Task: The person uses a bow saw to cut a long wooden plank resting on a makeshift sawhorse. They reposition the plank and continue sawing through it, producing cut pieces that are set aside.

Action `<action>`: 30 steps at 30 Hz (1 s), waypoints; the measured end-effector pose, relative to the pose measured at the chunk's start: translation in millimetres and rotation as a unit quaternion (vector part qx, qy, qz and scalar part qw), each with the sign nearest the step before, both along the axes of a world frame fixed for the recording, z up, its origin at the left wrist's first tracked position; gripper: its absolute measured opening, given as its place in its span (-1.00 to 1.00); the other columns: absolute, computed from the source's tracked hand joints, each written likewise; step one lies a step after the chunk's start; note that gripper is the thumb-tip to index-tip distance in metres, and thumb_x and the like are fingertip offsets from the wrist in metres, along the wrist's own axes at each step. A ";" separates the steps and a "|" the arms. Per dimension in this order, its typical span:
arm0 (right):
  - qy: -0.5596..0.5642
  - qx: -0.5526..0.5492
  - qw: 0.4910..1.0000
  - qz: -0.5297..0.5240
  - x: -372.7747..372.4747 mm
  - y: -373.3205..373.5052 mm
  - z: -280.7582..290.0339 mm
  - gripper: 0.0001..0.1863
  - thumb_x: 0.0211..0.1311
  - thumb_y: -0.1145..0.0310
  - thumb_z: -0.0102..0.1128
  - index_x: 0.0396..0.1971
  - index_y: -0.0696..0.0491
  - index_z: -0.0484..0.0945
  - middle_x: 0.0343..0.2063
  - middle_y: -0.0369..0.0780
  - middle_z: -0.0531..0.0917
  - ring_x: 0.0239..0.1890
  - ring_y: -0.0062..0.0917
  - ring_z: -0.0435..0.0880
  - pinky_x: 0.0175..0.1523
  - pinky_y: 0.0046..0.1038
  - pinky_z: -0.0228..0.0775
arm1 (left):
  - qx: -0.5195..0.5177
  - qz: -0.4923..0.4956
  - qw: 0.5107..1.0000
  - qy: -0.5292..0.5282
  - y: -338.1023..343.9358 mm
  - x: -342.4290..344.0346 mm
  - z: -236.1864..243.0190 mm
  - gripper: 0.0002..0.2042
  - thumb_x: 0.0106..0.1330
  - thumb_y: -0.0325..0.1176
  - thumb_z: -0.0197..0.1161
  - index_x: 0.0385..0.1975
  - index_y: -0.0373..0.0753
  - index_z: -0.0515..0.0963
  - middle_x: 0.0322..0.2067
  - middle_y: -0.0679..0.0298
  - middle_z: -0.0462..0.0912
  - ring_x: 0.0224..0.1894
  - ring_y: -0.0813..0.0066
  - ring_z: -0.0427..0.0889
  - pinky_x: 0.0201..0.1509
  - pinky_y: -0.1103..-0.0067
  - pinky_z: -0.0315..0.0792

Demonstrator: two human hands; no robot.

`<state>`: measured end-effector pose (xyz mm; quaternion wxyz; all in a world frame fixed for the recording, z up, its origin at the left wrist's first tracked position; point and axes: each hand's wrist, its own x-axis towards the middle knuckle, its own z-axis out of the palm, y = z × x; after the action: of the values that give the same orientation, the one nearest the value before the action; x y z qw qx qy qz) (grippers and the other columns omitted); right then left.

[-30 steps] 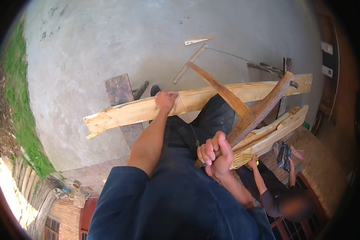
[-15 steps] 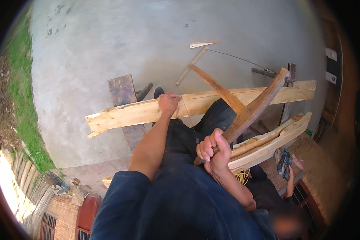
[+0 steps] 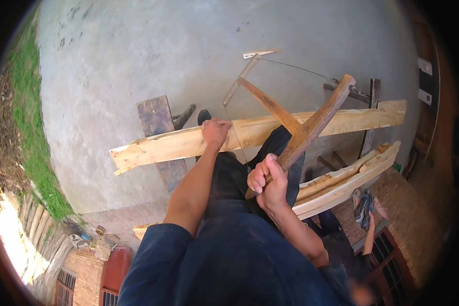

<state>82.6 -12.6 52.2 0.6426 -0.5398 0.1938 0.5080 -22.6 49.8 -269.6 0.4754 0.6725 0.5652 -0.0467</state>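
Nearest is the person's own body, in a dark blue shirt [image 3: 224,255] and dark trousers. The right hand [image 3: 269,181] is in front of the belly; its fingers are clenched around the lower end of the frame saw [image 3: 273,104], which is made of brown wood. The saw leans across the view, with one thick arm pointing up and to the right, and a middle bar joining this arm to a thinner, paler one. Its thin blade [image 3: 235,133] passes over the long pale plank [image 3: 171,146], close beside the left hand [image 3: 215,132]. How deep the blade sits in the wood, I cannot tell.

The left hand rests on the plank, near its far edge, and the fingers are bent; whether they also clasp the edge from below, I cannot tell. The plank lies crosswise in front of the person, over a dark, worn board [image 3: 155,116] at left and a dark wooden support [image 3: 375,94] at right. A dark shoe [image 3: 204,116] shows just beyond it.

To the right, nearer than the plank's right end, there are more pale timbers [image 3: 349,178]. Beside them, another person's hand [image 3: 370,224] grasps a bluish-grey object [image 3: 362,206].

Farther away, a narrow wedge of wood [image 3: 260,53] lies on the grey concrete floor [image 3: 122,61], and green grass [image 3: 28,122] borders this floor at left.
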 end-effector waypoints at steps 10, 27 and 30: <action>-0.019 -0.049 0.998 0.021 -1.2 25.1 1.7 -0.59 0.60 0.11 0.05 -0.51 -0.06 0.27 -0.74 -0.29 0.36 -0.78 -0.55 0.23 -0.57 -0.44 0.15 | -0.182 0.126 0.921 -0.322 -11.2 15.7 167.7 -0.64 0.56 -0.15 0.10 -0.06 -0.30 0.72 -0.03 -0.04 0.74 0.13 0.05 0.68 0.38 0.27 0.39; -0.038 -0.053 0.989 0.131 -14.6 36.4 43.5 -0.64 0.62 0.20 -0.02 -0.47 -0.04 0.24 -0.74 -0.29 0.33 -0.76 -0.55 0.26 -0.56 -0.44 0.17 | -0.124 0.069 0.899 -0.414 -25.3 4.0 230.7 -0.55 0.55 -0.15 -0.08 -0.03 -0.31 0.73 -0.04 0.06 0.72 0.31 0.00 0.52 0.64 0.03 -0.13; -0.034 -0.055 0.989 0.130 -12.2 50.8 41.7 -0.64 0.62 0.21 -0.02 -0.48 -0.04 0.24 -0.74 -0.29 0.33 -0.77 -0.55 0.25 -0.56 -0.44 0.16 | -0.098 0.046 0.902 -0.418 -14.5 6.2 214.2 -0.54 0.57 -0.15 -0.12 -0.03 -0.31 0.72 -0.02 0.04 0.72 0.23 0.00 0.57 0.62 0.05 -0.07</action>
<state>70.4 38.3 94.0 0.5467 -0.6119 0.1275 0.5571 -16.4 35.3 -55.4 0.7333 0.5533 0.3375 0.2055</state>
